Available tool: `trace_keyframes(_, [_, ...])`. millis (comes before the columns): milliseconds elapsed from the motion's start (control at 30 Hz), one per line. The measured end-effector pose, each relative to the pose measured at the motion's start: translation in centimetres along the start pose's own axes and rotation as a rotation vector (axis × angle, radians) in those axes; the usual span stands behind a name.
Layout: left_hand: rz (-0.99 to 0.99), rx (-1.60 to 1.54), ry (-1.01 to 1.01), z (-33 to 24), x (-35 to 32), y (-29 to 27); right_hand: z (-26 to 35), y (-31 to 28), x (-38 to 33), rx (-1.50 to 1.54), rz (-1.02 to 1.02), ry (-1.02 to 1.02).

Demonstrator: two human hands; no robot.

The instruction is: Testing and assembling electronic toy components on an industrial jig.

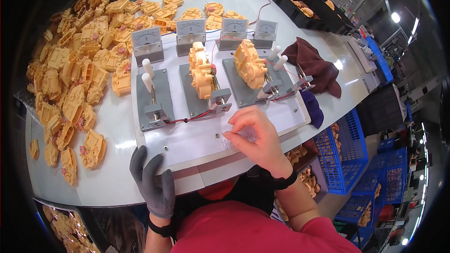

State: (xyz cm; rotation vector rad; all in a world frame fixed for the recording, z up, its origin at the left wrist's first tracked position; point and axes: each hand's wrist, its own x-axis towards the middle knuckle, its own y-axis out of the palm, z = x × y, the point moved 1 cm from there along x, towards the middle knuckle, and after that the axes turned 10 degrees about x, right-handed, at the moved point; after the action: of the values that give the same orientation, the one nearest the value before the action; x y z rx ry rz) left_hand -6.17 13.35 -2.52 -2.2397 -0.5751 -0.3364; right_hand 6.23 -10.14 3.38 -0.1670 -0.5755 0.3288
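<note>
My left hand (158, 185), in a grey glove, rests at the front edge of a white board (187, 152) with its fingers spread. Bare, my right hand (259, 143) hovers over the board's front part; its fingers curve, thumb and fingertips stand apart, and nothing shows between them. Just beyond it are grey test fixtures with metal pins. One tan plastic gear housing (201, 72) sits upright on the middle fixture (187, 98). Another tan housing (251, 65) stands on the fixture to its right. The left fixture (161, 93) carries two white posts and no housing.
Several analog panel meters (191, 30) line the board's back. Loose tan housings (89, 33) are heaped at the left. A brown cloth (316, 65) and a purple cloth (311, 107) lie at the right. Black bins (290, 7) stand behind; blue crates (347, 159) are below right.
</note>
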Motion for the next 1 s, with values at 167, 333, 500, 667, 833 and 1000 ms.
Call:
trace_keyframes(167, [0.022, 0.085, 0.049, 0.0, 0.0, -0.2, -0.2, -0.1, -0.3, -0.015, 0.006, -0.013])
trace_keyframes(333, [0.022, 0.083, 0.051, 0.1, 0.0, -0.2, -0.1, 0.0, -0.3, -0.093, 0.034, -0.051])
trace_keyframes(500, [0.018, 0.079, 0.049, 0.0, 0.0, -0.2, -0.2, -0.1, -0.4, -0.045, -0.024, -0.003])
trace_keyframes(667, [0.016, 0.079, 0.054, 0.0, 0.0, -0.2, 0.1, -0.2, -0.6, -0.002, -0.027, 0.044])
trace_keyframes(833, [0.021, 0.076, 0.048, 0.2, -0.1, 0.0, -0.2, 0.0, -0.2, 0.079, -0.067, 0.069])
trace_keyframes(1000, [0.014, 0.050, 0.032, -0.2, 0.1, -0.3, 0.1, 0.6, 1.6, 0.143, -0.198, 0.023])
